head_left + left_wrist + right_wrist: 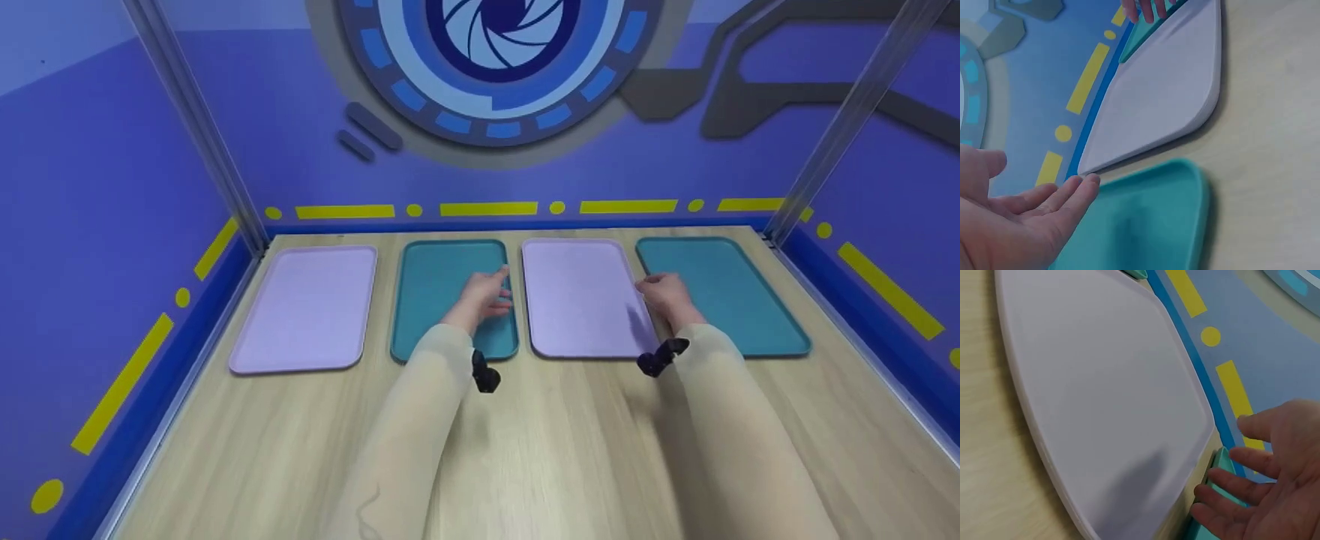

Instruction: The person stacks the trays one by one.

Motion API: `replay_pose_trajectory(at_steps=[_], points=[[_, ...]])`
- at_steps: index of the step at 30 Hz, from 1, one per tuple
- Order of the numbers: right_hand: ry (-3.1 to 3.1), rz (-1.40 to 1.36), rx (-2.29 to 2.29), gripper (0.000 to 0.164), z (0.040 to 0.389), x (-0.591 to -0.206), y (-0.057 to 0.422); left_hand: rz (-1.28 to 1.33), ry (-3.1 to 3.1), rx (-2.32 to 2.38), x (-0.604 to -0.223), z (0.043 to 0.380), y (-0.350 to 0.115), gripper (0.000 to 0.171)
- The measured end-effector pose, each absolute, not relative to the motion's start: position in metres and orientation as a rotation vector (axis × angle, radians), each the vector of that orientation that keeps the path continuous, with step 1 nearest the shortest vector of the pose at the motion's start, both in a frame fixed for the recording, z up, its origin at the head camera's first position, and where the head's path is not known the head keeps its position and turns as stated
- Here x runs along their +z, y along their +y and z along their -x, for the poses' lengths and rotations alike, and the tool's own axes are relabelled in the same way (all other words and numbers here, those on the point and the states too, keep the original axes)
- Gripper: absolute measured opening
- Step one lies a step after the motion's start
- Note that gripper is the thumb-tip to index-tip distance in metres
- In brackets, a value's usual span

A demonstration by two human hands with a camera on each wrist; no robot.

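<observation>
In the head view, two lilac trays and two teal trays lie in a row, colours alternating. My left hand [484,297] hovers over the right part of the left teal tray [435,289], fingers extended and thumb apart, holding nothing. My right hand [666,294] is at the gap between the right lilac tray [577,300] and the right teal tray [731,292]. Its fingers are loosely bent with nothing in them, as the right wrist view shows, and its shadow falls on the lilac tray. The left lilac tray [307,307] lies apart from both hands.
The trays rest near the back edge of a light wooden table [540,450]. A blue-purple back wall [247,135] with yellow marks stands behind them, with side panels left and right. Metal posts [199,120] rise at the back corners.
</observation>
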State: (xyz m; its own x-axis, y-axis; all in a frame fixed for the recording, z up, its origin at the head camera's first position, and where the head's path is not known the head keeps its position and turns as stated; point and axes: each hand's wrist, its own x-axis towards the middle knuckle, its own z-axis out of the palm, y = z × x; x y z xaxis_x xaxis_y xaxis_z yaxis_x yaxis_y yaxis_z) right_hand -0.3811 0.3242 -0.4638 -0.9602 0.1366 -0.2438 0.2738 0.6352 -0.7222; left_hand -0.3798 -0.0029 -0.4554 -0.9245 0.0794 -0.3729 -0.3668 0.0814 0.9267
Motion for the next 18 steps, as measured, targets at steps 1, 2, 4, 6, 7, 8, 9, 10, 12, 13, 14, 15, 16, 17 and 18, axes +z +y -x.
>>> replay_pose_trajectory(at_steps=[1, 2, 4, 6, 7, 8, 9, 10, 12, 13, 14, 15, 16, 17, 18], points=[[2.698, -0.34, -1.212, 0.058, 0.381, -0.465, 0.324, 0.292, 2.008, 1.919, -0.456, 0.378, 0.0, 0.06], [2.712, -0.336, -1.192, 0.057, 0.38, -0.466, 0.325, 0.292, 1.979, 1.926, -0.457, 0.377, 0.003, 0.06], [2.72, -0.347, -1.165, 0.044, 0.381, -0.469, 0.326, 0.287, 1.933, 1.927, -0.459, 0.374, 0.007, 0.059], [2.694, -0.363, -1.168, 0.033, 0.381, -0.471, 0.327, 0.277, 1.902, 1.912, -0.46, 0.372, 0.011, 0.06], [2.675, -0.372, -1.175, 0.031, 0.382, -0.472, 0.328, 0.271, 1.897, 1.891, -0.461, 0.371, 0.013, 0.062], [2.66, -0.378, -1.181, 0.033, 0.382, -0.473, 0.328, 0.264, 1.892, 1.866, -0.461, 0.37, 0.014, 0.063], [2.633, -0.393, -1.202, 0.034, 0.383, -0.474, 0.329, 0.259, 1.893, 1.837, -0.462, 0.37, 0.015, 0.064], [2.611, -0.395, -1.22, 0.035, 0.383, -0.475, 0.33, 0.254, 1.9, 1.808, -0.462, 0.37, 0.017, 0.065], [2.59, -0.399, -1.238, 0.036, 0.383, -0.476, 0.331, 0.245, 1.91, 1.763, -0.464, 0.369, 0.02, 0.067], [2.589, -0.402, -1.241, 0.035, 0.383, -0.477, 0.332, 0.242, 1.914, 1.752, -0.464, 0.368, 0.021, 0.067], [2.589, -0.406, -1.238, 0.035, 0.383, -0.478, 0.332, 0.24, 1.924, 1.743, -0.465, 0.367, 0.023, 0.067], [2.583, -0.412, -1.238, 0.035, 0.383, -0.479, 0.332, 0.241, 1.94, 1.739, -0.465, 0.366, 0.025, 0.066], [2.575, -0.423, -1.232, 0.036, 0.382, -0.479, 0.333, 0.247, 1.963, 1.737, -0.465, 0.364, 0.027, 0.064], [2.572, -0.435, -1.227, 0.037, 0.382, -0.48, 0.333, 0.255, 1.981, 1.738, -0.465, 0.364, 0.029, 0.062], [2.572, -0.443, -1.22, 0.036, 0.381, -0.481, 0.334, 0.264, 2.011, 1.73, -0.467, 0.364, 0.032, 0.058]])
